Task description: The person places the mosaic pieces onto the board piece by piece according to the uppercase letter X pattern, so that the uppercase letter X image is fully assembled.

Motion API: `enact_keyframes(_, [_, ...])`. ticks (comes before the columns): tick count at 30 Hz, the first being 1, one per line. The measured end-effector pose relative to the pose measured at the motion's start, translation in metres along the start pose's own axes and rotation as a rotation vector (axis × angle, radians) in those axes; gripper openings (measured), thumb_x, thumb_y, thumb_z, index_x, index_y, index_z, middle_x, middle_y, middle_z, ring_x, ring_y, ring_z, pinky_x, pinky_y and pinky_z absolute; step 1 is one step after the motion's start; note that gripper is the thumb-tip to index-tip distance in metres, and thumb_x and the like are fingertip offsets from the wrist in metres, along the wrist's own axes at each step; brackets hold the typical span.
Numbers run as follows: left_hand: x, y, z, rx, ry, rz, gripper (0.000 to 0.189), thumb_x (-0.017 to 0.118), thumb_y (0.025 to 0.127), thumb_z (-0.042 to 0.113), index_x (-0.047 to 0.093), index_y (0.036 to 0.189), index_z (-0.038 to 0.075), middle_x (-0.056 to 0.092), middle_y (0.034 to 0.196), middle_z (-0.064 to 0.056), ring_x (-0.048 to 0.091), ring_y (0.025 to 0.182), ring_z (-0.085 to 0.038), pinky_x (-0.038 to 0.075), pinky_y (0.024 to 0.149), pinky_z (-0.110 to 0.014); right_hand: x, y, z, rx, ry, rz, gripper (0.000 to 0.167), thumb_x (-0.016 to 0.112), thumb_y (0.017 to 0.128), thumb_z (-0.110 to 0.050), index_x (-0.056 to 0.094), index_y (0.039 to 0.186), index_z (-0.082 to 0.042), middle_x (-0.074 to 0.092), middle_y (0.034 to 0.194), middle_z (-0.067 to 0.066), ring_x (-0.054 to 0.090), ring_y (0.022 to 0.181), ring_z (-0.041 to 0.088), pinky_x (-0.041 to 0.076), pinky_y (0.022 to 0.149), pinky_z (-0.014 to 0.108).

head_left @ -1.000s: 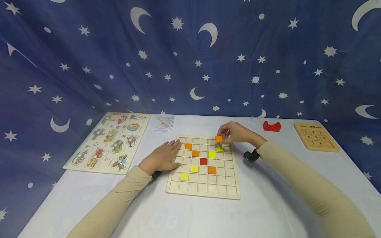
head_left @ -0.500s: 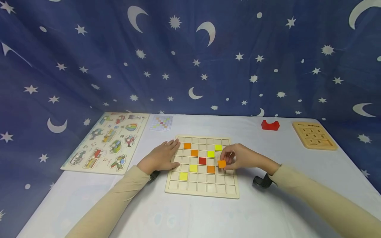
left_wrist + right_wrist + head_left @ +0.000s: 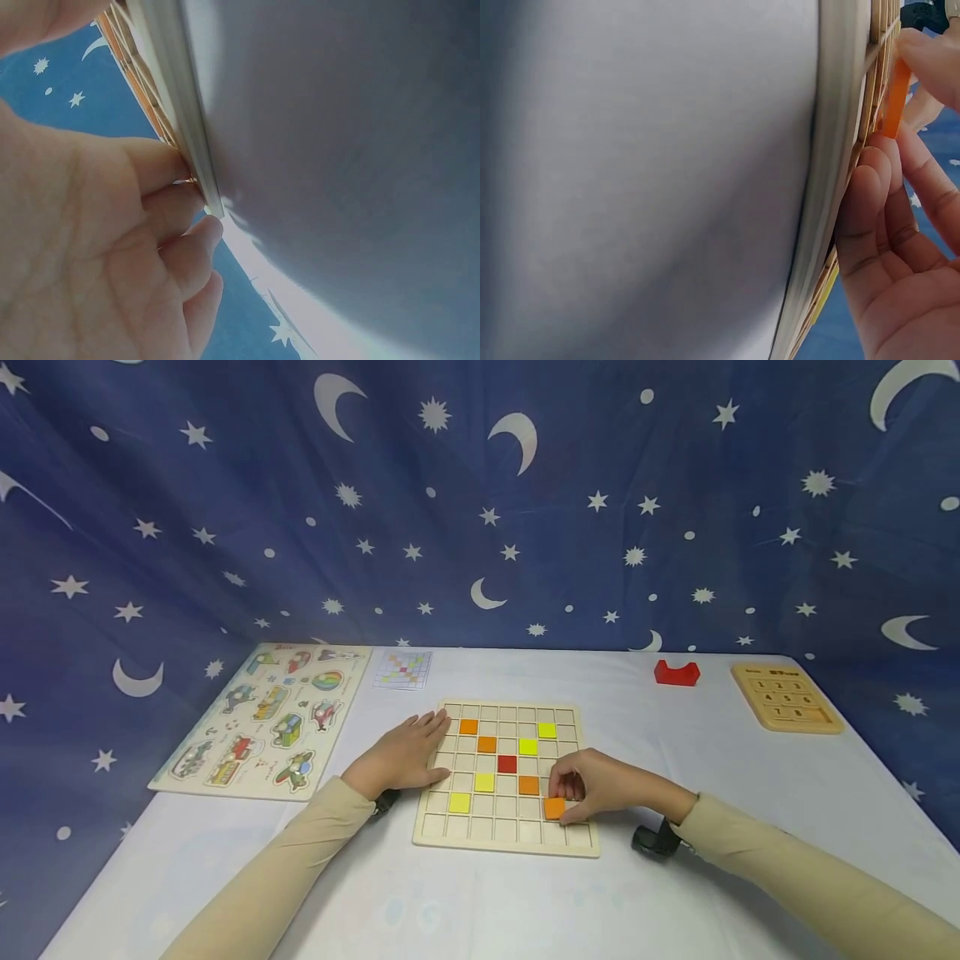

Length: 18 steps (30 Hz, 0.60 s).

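Observation:
A wooden grid board (image 3: 506, 846) lies flat on the white table, with yellow, orange and red square tiles in its cells. The tiles run in two crossing diagonals, with a red tile (image 3: 507, 764) where they meet. My right hand (image 3: 596, 783) pinches an orange tile (image 3: 554, 809) between thumb and fingers, low over the board's lower right part. In the right wrist view that orange tile (image 3: 897, 101) stands at the grid, fingertips close to the board. My left hand (image 3: 401, 753) rests on the board's left edge with its fingers extended.
A pattern card (image 3: 402, 670) lies behind the board. To the left is a picture puzzle board (image 3: 262, 718) with vehicles. At the back right are a red notched block (image 3: 677, 673) and a wooden number puzzle (image 3: 787, 697). A star-patterned curtain (image 3: 480, 510) hangs behind.
My right hand has carried the orange tile from the board's upper right down to its lower right. My left hand has stayed on the left edge.

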<state>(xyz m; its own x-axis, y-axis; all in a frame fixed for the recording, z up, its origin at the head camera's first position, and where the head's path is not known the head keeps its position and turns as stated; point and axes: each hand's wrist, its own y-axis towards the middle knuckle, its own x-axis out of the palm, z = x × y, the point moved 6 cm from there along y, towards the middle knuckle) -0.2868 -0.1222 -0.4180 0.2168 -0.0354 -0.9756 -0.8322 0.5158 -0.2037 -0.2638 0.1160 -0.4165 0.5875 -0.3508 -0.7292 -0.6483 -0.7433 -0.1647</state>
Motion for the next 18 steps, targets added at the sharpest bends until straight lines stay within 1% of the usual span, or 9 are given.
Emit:
enact_keyframes(5, [-0.0012, -0.0003, 0.0009, 0.005, 0.002, 0.004, 0.079, 0.053, 0.091, 0.044, 0.022, 0.148, -0.003, 0.019, 0.156, -0.018, 0.021, 0.144, -0.033, 0.02, 0.119, -0.045, 0.001, 0.0005, -0.0022, 0.003, -0.016, -0.01, 0.024, 0.084, 0.068, -0.021, 0.064, 0.081, -0.017, 0.054, 0.071, -0.006, 0.048, 0.065, 0.006, 0.044, 0.056, 0.015])
enact_keyframes(10, [-0.002, 0.0003, 0.0008, 0.003, 0.001, 0.002, 0.079, 0.053, 0.091, 0.044, 0.022, 0.148, -0.002, 0.019, 0.156, -0.018, 0.021, 0.144, -0.033, 0.019, 0.119, -0.045, -0.0001, 0.0008, -0.0013, 0.008, -0.009, -0.008, 0.025, 0.084, 0.068, -0.02, 0.064, 0.082, -0.016, 0.054, 0.071, -0.006, 0.048, 0.065, 0.005, 0.044, 0.056, 0.015])
enact_keyframes(18, [-0.0003, -0.0005, 0.0002, 0.007, 0.004, 0.004, 0.079, 0.053, 0.091, 0.044, 0.022, 0.148, -0.003, 0.019, 0.156, -0.019, 0.022, 0.144, -0.033, 0.02, 0.118, -0.046, 0.0006, 0.0024, 0.0015, -0.011, -0.018, 0.002, 0.023, 0.084, 0.068, -0.017, 0.065, 0.081, -0.017, 0.054, 0.069, -0.007, 0.047, 0.062, 0.003, 0.045, 0.055, 0.015])
